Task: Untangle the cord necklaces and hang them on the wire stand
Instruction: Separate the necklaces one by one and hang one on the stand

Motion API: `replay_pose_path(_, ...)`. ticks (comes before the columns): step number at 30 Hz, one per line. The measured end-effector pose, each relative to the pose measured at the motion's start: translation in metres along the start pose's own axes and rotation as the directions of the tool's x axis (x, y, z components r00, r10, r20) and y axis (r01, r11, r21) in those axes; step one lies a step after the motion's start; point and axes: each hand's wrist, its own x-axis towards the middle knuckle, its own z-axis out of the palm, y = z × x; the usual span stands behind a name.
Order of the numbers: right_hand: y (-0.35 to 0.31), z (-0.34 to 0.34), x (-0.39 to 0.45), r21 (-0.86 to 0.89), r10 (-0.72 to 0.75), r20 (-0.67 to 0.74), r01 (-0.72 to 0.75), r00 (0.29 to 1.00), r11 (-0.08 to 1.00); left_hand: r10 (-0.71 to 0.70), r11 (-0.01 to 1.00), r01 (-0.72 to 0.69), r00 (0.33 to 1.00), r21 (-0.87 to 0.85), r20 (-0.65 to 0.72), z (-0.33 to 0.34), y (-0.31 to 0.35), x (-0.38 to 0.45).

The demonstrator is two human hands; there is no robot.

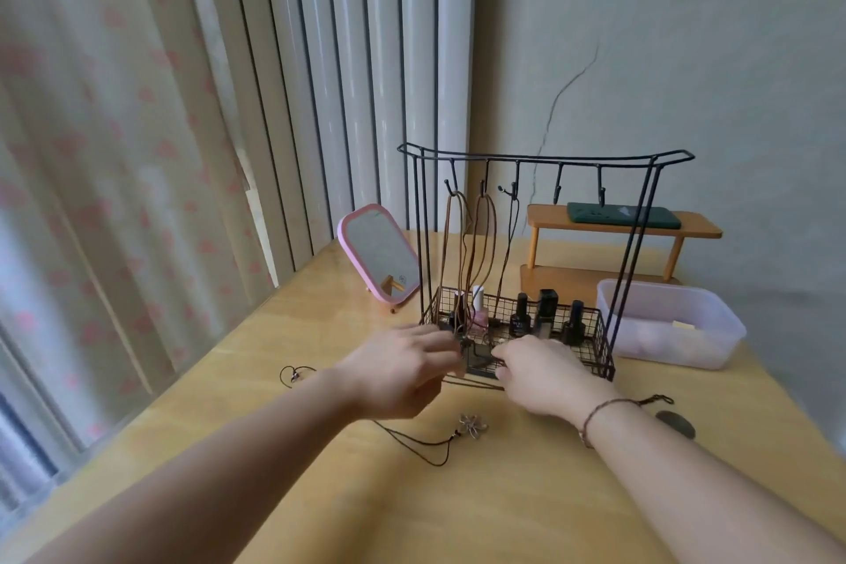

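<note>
Far left on the light wooden tabletop [458,508]: a thin dark cord with a small bead [295,373], lying loose, well apart from the stand.

Your left hand [403,369] reaches forward to the front left of the black wire stand with hooks along its top bar [545,158]. Its fingers curl in toward the low ends of the brown cord necklaces [471,252]; it looks like a pinch on a cord end, but blur hides the actual contact.

Those brown cords hang long and upright from the two leftmost hooks, their tails dropping into the stand's wire mesh basket [590,350]. A thinner dark cord [510,243] hangs from the third hook. Remaining hooks to the right are bare.

Basket contents, left to right: a pink nail polish bottle with a white cap [479,311], then three dark bottles [545,311], all upright.

Near you, between your forearms: a dark cord necklace with a silver flower pendant [474,426], flat on the tabletop, cord trailing left and toward you. Left hand is nearer its cord.

Your right hand [545,373] sits at the basket's front rim, fingers curled toward the same tails; grip cannot be made out.

Right: a clear plastic tub [714,316] holding pale pink items, unclear what.
</note>
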Motion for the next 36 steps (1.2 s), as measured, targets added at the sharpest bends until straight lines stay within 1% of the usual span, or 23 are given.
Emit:
replay_pose_path(4,0.004,0.005,-0.01,0.085,0.084,-0.223,-0.067,0.971,0.994,-0.129,0.982,0.152,0.972,-0.11,0.198,0.018,0.001,-0.045)
replay_pose_path(6,0.001,0.011,-0.025,0.171,-0.01,-0.341,0.073,0.94,0.983,-0.188,0.954,0.233,0.955,-0.189,0.231,0.021,0.0,-0.063)
replay_pose_path(7,-0.005,0.015,-0.035,0.213,-0.112,-0.346,0.194,0.931,0.957,-0.211,0.94,0.261,0.951,-0.22,0.225,0.022,-0.001,-0.071)
replay_pose_path(8,-0.012,0.021,-0.043,0.261,-0.217,-0.299,0.299,0.929,0.918,-0.234,0.931,0.28,0.95,-0.234,0.207,0.023,0.0,-0.077)
replay_pose_path(9,-0.022,0.028,-0.05,0.304,-0.297,-0.216,0.354,0.93,0.884,-0.257,0.926,0.292,0.952,-0.239,0.168,0.027,0.0,-0.082)
replay_pose_path(10,-0.03,0.036,-0.052,0.333,-0.334,-0.139,0.362,0.932,0.871,-0.3,0.916,0.324,0.945,-0.236,0.133,0.03,0.0,-0.085)
replay_pose_path(11,-0.037,0.046,-0.052,0.348,-0.329,-0.109,0.346,0.938,0.871,-0.355,0.902,0.368,0.93,-0.228,0.096,0.035,0.001,-0.086)
replay_pose_path(14,-0.052,0.058,-0.053,0.419,-0.174,-0.134,0.215,0.975,0.882,-0.475,0.859,0.475,0.879,-0.192,0.046,0.047,0.008,-0.085)
replay_pose_path(16,-0.059,0.059,-0.059,0.314,-0.189,-0.117,0.217,0.975,0.924,-0.462,0.874,0.466,0.885,-0.136,0.062,0.05,0.013,-0.087)
replay_pose_path(17,-0.06,0.059,-0.062,0.296,-0.216,-0.123,0.243,0.969,0.924,-0.434,0.89,0.441,0.897,-0.117,0.078,0.05,0.015,-0.086)
replay_pose_path(18,-0.059,0.058,-0.065,0.347,-0.229,-0.15,0.268,0.962,0.899,-0.415,0.899,0.424,0.904,-0.108,0.102,0.047,0.018,-0.085)
replay_pose_path(19,-0.057,0.056,-0.069,0.456,-0.215,-0.176,0.273,0.961,0.847,-0.397,0.904,0.411,0.91,-0.119,0.121,0.044,0.022,-0.082)
replay_pose_path(20,-0.053,0.054,-0.071,0.595,-0.177,-0.195,0.26,0.965,0.76,-0.418,0.882,0.439,0.897,-0.172,0.145,0.038,0.03,-0.077)
replay_pose_path(22,-0.042,0.048,-0.077,0.799,-0.067,-0.202,0.204,0.977,0.566,-0.476,0.766,0.513,0.858,-0.387,0.194,0.029,0.044,-0.069)
replay_pose_path(24,-0.026,0.04,-0.086,0.88,0.013,-0.196,0.17,0.981,0.443,-0.499,0.633,0.529,0.837,-0.566,0.225,0.02,0.052,-0.062)
replay_pose_path(26,-0.003,0.029,-0.097,0.904,0.06,-0.243,0.203,0.968,0.378,-0.49,0.533,0.558,0.817,-0.637,0.306,0.01,0.049,-0.059)
replay_pose_path(27,0.01,0.023,-0.103,0.907,0.094,-0.269,0.219,0.959,0.359,-0.489,0.502,0.571,0.807,-0.65,0.331,0.004,0.046,-0.057)
replay_pose_path(29,0.038,0.014,-0.114,0.912,0.177,-0.308,0.237,0.935,0.335,-0.518,0.508,0.595,0.789,-0.623,0.331,-0.008,0.034,-0.05)
replay_pose_path(31,0.06,0.011,-0.123,0.913,0.238,-0.32,0.232,0.917,0.335,-0.577,0.574,0.621,0.769,-0.533,0.274,-0.02,0.024,-0.035)
replay_pose_path(32,0.068,0.012,-0.124,0.907,0.253,-0.326,0.226,0.911,0.355,-0.616,0.575,0.634,0.752,-0.517,0.236,-0.027,0.021,-0.023)
replay_pose_path(34,0.076,0.016,-0.126,0.893,0.271,-0.333,0.21,0.903,0.399,-0.673,0.487,0.618,0.716,-0.617,0.187,-0.05,0.016,0.003)
replay_pose_path(35,0.077,0.02,-0.127,0.89,0.275,-0.336,0.207,0.901,0.407,-0.677,0.435,0.589,0.712,-0.681,0.184,-0.065,0.015,0.018)
replay_pose_path(36,0.077,0.023,-0.126,0.892,0.284,-0.332,0.202,0.899,0.404,-0.662,0.42,0.559,0.728,-0.715,0.18,-0.08,0.014,0.032)
